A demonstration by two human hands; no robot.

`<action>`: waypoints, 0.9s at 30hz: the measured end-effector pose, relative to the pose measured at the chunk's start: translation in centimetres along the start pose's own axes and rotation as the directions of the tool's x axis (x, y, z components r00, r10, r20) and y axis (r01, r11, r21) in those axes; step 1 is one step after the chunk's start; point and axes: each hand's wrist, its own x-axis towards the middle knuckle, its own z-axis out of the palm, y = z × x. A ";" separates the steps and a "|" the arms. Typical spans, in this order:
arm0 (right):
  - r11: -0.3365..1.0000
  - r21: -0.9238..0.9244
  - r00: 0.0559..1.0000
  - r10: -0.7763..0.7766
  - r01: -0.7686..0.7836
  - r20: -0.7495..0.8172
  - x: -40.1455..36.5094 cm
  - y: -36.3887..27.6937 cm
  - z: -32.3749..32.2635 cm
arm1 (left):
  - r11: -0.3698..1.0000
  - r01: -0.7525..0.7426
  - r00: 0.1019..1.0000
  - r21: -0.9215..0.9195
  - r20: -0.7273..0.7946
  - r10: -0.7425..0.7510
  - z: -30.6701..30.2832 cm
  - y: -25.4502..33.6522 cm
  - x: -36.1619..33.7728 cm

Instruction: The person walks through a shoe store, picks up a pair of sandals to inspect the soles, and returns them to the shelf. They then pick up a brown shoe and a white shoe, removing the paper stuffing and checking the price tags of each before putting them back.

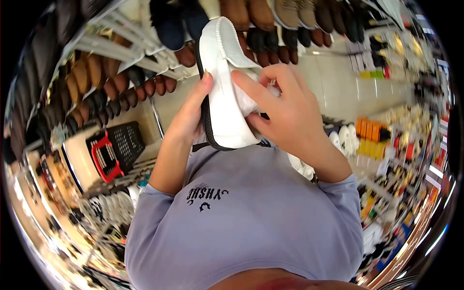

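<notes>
A white slip-on shoe with a black sole edge is held up in front of my chest, its heel end pointing away from me. My left hand is closed around the sole side, the thumb resting on the white upper. At the shoe's opening, my right hand has its fingers bent around crumpled white stuffing, which looks like paper or thin plastic. Part of this stuffing sits inside the shoe. The right fingertips partly hide it, and the left fingers behind the sole are out of sight.
Racks of brown and black shoes stand ahead and to the left. A black basket with a red handle is on the floor at left. White shoes and orange boxes are at right, beside the tiled aisle.
</notes>
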 end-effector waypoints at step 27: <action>0.754 0.517 0.793 0.571 -0.405 -0.213 -7.8 13.2 -8.1 | 0.932 0.306 0.952 -0.192 0.035 -0.305 15.5 -5.7 12.7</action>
